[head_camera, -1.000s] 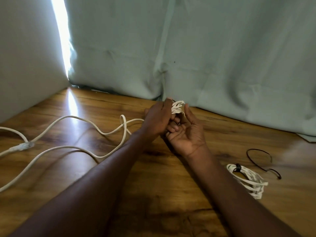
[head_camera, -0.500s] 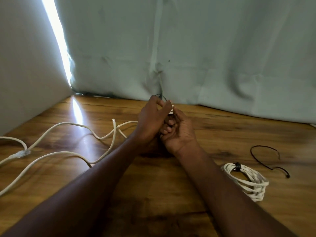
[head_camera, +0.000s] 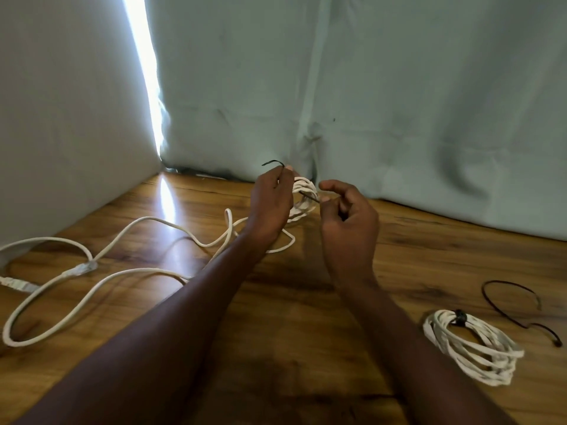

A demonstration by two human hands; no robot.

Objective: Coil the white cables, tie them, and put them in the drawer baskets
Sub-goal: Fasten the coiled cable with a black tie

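A brown wood-grain counter [head_camera: 306, 317] with dark knots fills the lower half of the view. A pale green, creased fabric backdrop [head_camera: 383, 87] hangs behind it and meets its far edge. A plain pale grey panel [head_camera: 61, 118] stands at the left. Between them a narrow bright gap [head_camera: 144, 72] lets in daylight, which glints on the wood below.

Both forearms are bare to each hand, with no sleeves.

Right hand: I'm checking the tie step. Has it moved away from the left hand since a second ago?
Yes. The right hand has pulled right, off the left hand, drawing the black tie taut across the small coil above the table.
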